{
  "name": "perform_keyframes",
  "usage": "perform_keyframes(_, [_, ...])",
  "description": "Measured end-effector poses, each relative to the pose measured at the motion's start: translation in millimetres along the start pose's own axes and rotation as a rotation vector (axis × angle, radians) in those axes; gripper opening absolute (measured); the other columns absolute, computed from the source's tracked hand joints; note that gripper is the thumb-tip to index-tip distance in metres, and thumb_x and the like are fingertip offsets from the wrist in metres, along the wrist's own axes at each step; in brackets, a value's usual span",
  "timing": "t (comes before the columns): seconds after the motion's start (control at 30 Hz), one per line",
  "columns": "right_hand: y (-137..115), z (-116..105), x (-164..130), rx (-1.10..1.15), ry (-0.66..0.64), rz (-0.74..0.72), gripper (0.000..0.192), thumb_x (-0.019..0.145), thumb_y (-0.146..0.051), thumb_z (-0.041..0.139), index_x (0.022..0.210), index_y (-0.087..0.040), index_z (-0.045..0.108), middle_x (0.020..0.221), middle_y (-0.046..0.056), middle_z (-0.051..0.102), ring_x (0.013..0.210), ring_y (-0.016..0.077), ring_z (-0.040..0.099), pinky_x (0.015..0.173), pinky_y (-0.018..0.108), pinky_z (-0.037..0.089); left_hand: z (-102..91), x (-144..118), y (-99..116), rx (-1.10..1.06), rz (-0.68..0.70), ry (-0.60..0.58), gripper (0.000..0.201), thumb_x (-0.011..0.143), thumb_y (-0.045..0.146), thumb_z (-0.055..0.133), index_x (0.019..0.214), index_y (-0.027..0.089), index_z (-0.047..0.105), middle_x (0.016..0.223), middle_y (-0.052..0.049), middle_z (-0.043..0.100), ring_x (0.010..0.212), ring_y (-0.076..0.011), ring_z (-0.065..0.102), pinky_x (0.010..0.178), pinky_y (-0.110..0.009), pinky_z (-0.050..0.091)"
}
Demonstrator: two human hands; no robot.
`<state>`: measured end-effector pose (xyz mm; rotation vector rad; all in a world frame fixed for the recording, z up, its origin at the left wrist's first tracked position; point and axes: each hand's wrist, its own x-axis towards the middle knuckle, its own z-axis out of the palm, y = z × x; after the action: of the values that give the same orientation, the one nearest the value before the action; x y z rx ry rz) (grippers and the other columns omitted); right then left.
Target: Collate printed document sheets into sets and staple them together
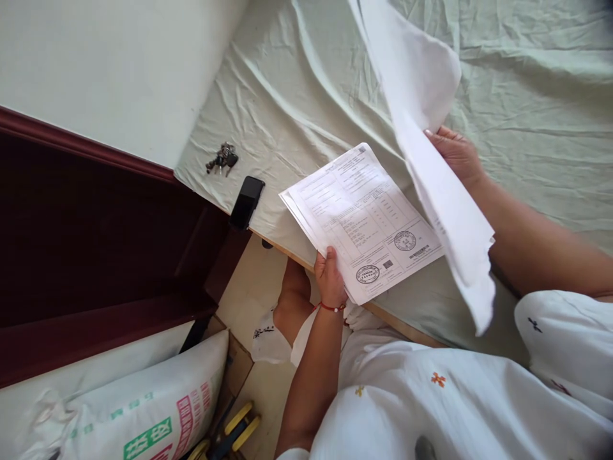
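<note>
My left hand (330,278) is closed on the lower left edge of a thin stack of printed papers (357,223), its thumb lying on top. The top sheet carries a table, round and oval stamps and a barcode. Over to the right, my right hand (454,153) pinches a large, mostly blank white sheet (416,96) by its edge. That sheet is raised and curled, hangs down past the stack and hides part of its right side. Its lower end looks ragged. Most of my right fingers are behind the paper.
A bunch of keys (222,158) and a black phone (248,202) lie by the left edge of the cloth-covered surface (297,108). Dark red wooden furniture (96,243) stands left. Below it are a white printed sack (158,402) and a yellow-wheeled object (239,425).
</note>
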<state>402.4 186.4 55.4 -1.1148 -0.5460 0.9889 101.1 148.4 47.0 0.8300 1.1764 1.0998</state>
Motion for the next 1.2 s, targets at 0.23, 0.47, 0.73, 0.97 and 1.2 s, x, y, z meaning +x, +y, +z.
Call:
perform_keyframes(0.23, [12,7,-3,-0.141,0.021,-0.073,0.032,0.077,-0.052,0.084,0.091,-0.028,0.069,0.086,0.003,0.074,0.091,0.0263,0.070,0.082,0.045,0.059,-1.2,0,0,0.023,0.004,0.019,0.058,0.079,0.062,0.085,0.123,0.024,0.078,0.130,-0.009,0.078,0.137,-0.0301,0.065,0.120,-0.043,0.049])
perform_keyframes(0.47, [29,6,-4,-0.793,-0.086,-0.341,0.022,0.083,-0.040,0.080,0.092,-0.027,0.065,0.128,0.011,0.066,0.128,0.0369,0.060,0.108,0.055,0.053,-5.2,2,-4,0.087,0.054,0.022,0.051,0.084,0.058,0.081,0.121,0.022,0.078,0.130,-0.007,0.078,0.134,-0.0276,0.066,0.119,-0.037,0.048])
perform_keyframes(0.73, [30,4,-3,-1.117,-0.247,-0.356,0.030,0.094,-0.044,0.062,0.118,-0.025,0.063,0.139,0.015,0.063,0.137,0.0422,0.053,0.115,0.065,0.044,-11.9,4,-11,0.226,0.188,-0.030,0.056,0.088,0.061,0.076,0.128,0.022,0.075,0.138,-0.009,0.075,0.139,-0.0277,0.063,0.123,-0.038,0.042])
perform_keyframes(0.97, [26,4,-2,-1.079,-0.188,-0.262,0.030,0.089,-0.045,0.071,0.110,-0.026,0.062,0.119,0.013,0.066,0.129,0.0419,0.057,0.110,0.064,0.049,-11.7,4,-9,0.276,0.200,-0.058,0.063,0.087,0.061,0.077,0.137,0.024,0.070,0.140,-0.010,0.074,0.136,-0.0274,0.065,0.120,-0.039,0.046])
perform_keyframes(1.2, [29,6,-2,-1.035,-0.201,-0.284,0.040,0.081,-0.034,0.079,0.117,-0.024,0.064,0.133,0.014,0.064,0.137,0.0438,0.054,0.115,0.065,0.046,-13.6,4,-9,0.277,0.231,-0.083,0.062,0.087,0.059,0.078,0.139,0.025,0.070,0.140,-0.009,0.074,0.135,-0.0268,0.066,0.120,-0.037,0.046])
